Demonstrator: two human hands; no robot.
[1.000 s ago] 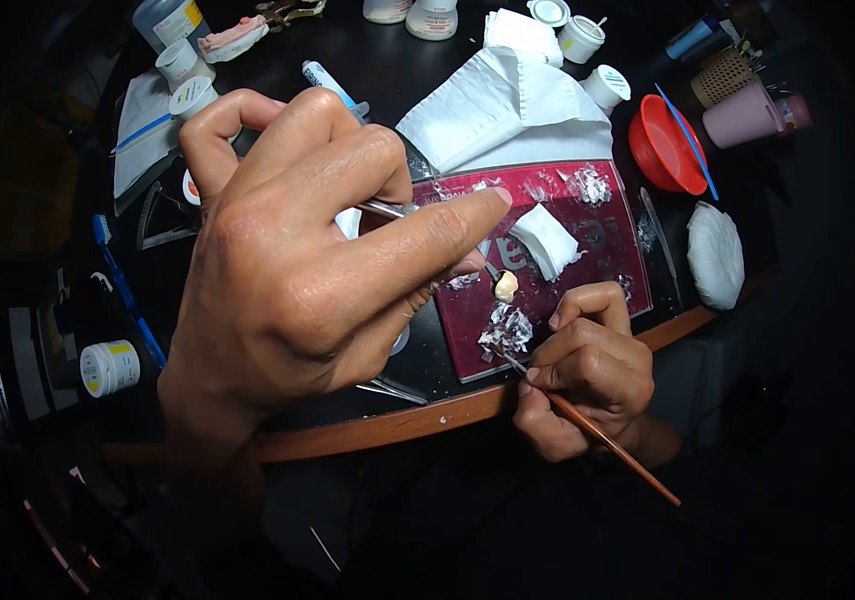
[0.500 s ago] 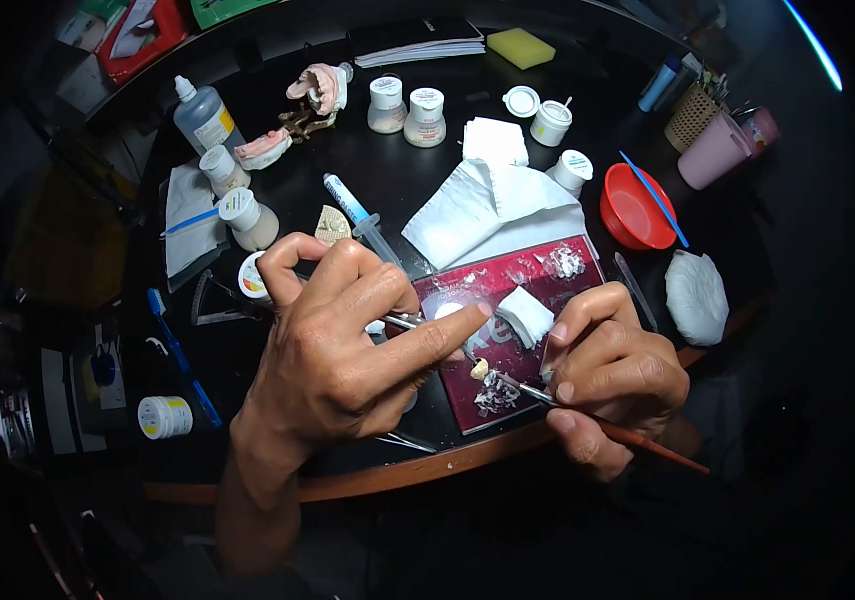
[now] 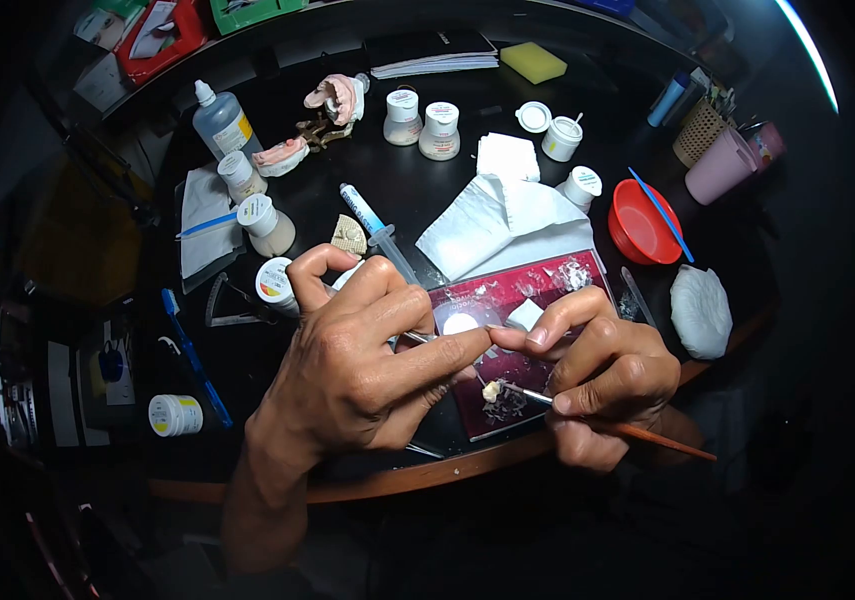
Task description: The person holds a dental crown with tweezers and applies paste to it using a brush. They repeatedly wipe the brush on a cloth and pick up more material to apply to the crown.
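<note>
Half a second ago the two hands were apart above the slab (image 3: pixel 474 415); now the index fingertips of the left hand (image 3: pixel 367 350) and the right hand (image 3: pixel 617 375) come together over it. The tip of the brush (image 3: pixel 637 432), which was then at the white powder flakes (image 3: pixel 522 402) on the slab, is now at the small cream piece (image 3: pixel 491 391); whether it touches, I cannot tell. The left hand is closed around a metal tool (image 3: pixel 417 337), and the right hand pinches the brush.

The slab is dark red and lies on a black table (image 3: pixel 397 180) with a wooden edge (image 3: pixel 367 487). Behind the slab there is a folded white cloth (image 3: pixel 507 220); to its right, a red bowl (image 3: pixel 642 230); far behind it, a yellow sponge (image 3: pixel 534 63). The room around is quite dark.

The piece is over the front part of the slab, just beside the left fingertips. It looks cream, lumpy and uneven, and the light makes it bright against the flakes.
</note>
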